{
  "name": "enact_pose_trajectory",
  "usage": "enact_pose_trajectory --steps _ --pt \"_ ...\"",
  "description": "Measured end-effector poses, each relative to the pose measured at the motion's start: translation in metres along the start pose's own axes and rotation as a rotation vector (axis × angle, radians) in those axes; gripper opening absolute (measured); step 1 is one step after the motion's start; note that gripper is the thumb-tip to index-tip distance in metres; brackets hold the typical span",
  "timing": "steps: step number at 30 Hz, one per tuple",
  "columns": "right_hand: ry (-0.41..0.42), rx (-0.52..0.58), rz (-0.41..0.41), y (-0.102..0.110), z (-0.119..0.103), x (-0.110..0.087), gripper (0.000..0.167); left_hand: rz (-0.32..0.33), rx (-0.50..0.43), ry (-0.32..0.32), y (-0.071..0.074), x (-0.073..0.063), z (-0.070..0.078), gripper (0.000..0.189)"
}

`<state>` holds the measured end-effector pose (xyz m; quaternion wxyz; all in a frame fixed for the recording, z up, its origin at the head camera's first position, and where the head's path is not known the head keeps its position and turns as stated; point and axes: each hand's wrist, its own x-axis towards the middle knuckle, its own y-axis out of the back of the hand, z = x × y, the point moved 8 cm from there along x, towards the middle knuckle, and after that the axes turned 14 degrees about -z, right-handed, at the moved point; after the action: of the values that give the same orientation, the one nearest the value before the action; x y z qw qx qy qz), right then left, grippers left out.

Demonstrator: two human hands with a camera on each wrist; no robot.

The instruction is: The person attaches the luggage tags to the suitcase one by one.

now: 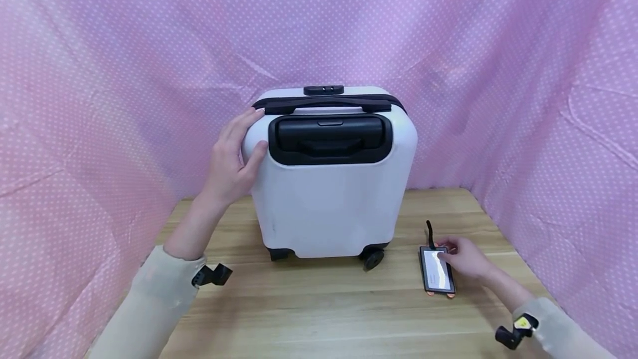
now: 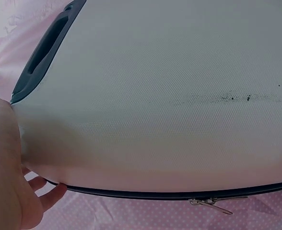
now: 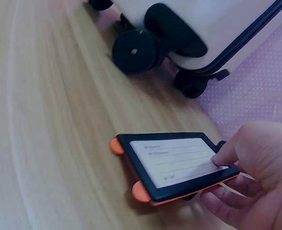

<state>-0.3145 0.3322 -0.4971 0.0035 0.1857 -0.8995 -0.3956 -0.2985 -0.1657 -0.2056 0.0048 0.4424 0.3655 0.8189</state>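
A small white suitcase [image 1: 329, 204] with black trim stands upright on its wheels. My left hand [image 1: 231, 162] rests on its upper left corner, thumb on the front face and fingers over the side. In the left wrist view the fingertips [image 2: 54, 196] reach the dark zipper seam. Right of the suitcase, my right hand [image 1: 466, 259] pinches a luggage tag [image 1: 436, 273] near its strap end. The right wrist view shows the tag [image 3: 179, 165] with a black frame, a lined white card and orange feet, the thumb pressing on the card and the other fingers underneath.
A wooden table [image 1: 309, 303] bears the suitcase. Pink dotted cloth [image 1: 319, 21] hangs behind and on both sides. The tag's black strap [image 1: 430, 232] points away toward the back. Black wheels [image 3: 136, 51] stand near the tag.
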Motion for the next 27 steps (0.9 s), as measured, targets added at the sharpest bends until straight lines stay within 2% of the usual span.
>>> enact_pose_trajectory --steps 13,21,27 --pt "0.058 0.028 0.004 0.022 -0.041 -0.013 0.027 -0.002 0.006 0.013 0.000 -0.002 0.000 0.053" --pt "0.146 -0.087 0.096 0.049 -0.076 -0.020 0.020 -0.011 0.013 0.018 -0.001 -0.002 0.000 0.053" --pt "0.159 -0.145 0.126 0.068 -0.098 -0.024 0.020 -0.010 0.016 0.017 -0.003 -0.002 -0.001 0.054"
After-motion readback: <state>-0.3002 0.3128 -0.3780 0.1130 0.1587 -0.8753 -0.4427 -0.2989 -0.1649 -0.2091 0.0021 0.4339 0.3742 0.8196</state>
